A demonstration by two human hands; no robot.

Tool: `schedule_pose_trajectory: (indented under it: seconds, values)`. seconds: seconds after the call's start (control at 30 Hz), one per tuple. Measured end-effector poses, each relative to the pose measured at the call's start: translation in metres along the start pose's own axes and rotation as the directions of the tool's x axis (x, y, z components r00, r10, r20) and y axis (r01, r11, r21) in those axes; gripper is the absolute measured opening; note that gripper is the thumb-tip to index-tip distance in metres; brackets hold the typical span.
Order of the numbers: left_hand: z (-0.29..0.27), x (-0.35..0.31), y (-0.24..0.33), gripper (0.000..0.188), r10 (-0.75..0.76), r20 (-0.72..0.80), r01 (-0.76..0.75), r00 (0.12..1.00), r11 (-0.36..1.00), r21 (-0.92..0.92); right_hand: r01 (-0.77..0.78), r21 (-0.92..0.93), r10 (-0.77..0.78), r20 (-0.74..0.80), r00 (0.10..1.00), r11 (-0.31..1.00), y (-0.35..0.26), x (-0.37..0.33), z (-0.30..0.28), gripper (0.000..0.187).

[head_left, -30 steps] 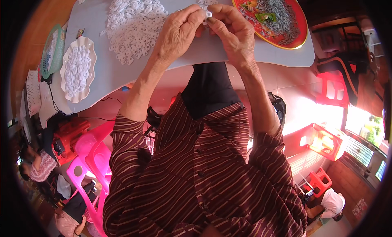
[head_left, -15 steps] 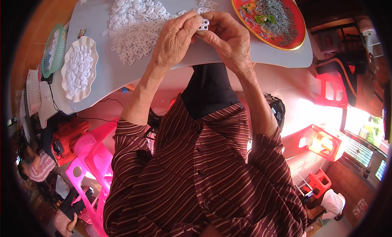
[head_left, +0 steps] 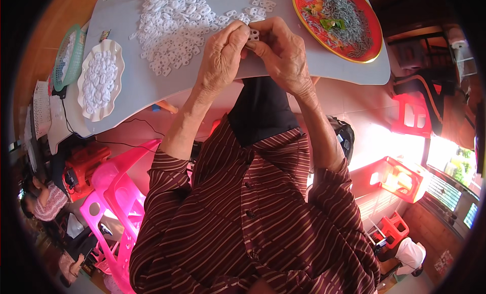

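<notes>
To the left of the red tray (head_left: pixel 375 28), above the near side of the grey counter (head_left: pixel 136 81), I see one person's two bare hands meeting. The right grip (head_left: pixel 283 53) is pinching a small white piece (head_left: pixel 254 35) with holes, between the thumb and the bent fingers. The piece sits at the very tips, partly covered, on the side of this grip which is away from the tray. The left grip (head_left: pixel 221 53) is closed, its thumb pressed to its fingers, just beside the piece; whether it also holds it, I cannot tell. Many small grey pieces (head_left: pixel 349 28) lie in the tray. Farther left of the tray spreads a heap of white pieces (head_left: pixel 172 36). Farthest from the tray, on its left, are a wavy white dish (head_left: pixel 119 74), filled with more white pieces (head_left: pixel 98 81), and a green basket (head_left: pixel 76 61).
</notes>
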State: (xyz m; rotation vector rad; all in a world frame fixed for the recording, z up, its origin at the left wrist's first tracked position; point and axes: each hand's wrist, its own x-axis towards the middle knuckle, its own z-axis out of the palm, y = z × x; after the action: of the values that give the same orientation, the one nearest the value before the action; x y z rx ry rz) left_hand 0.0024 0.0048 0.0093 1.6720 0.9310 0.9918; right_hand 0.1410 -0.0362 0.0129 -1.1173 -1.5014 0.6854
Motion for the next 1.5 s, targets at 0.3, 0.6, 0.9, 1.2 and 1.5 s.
schedule_pose_trajectory:
  seconds: [0.3,0.6,0.9,1.2,1.5]
  values:
    - [-0.003,0.001,-0.004,0.031,-0.010,0.064,0.009,0.998,1.000,0.016,-0.017,-0.004,0.017,0.018,1.000,1.000,0.001,-0.002,0.000,0.014]
    - [-0.009,0.002,-0.003,0.032,0.005,0.171,0.001,0.985,0.999,-0.039,0.002,-0.008,-0.002,-0.006,1.000,1.000,0.011,-0.004,0.001,0.011]
    - [-0.006,0.001,-0.003,0.027,0.069,0.098,-0.047,0.993,0.977,-0.210,-0.157,0.393,0.148,0.053,0.988,0.906,0.016,0.002,-0.001,0.012]
    - [-0.009,-0.008,-0.005,0.020,0.051,0.042,-0.040,0.998,0.972,-0.232,0.106,-0.087,-0.119,-0.157,0.980,0.990,0.018,0.107,-0.081,0.014]
    - [-0.008,-0.004,-0.014,0.026,0.015,-0.078,-0.048,0.997,0.898,-0.438,0.234,-0.673,-0.265,0.058,0.962,0.702,0.017,0.158,-0.082,0.006]
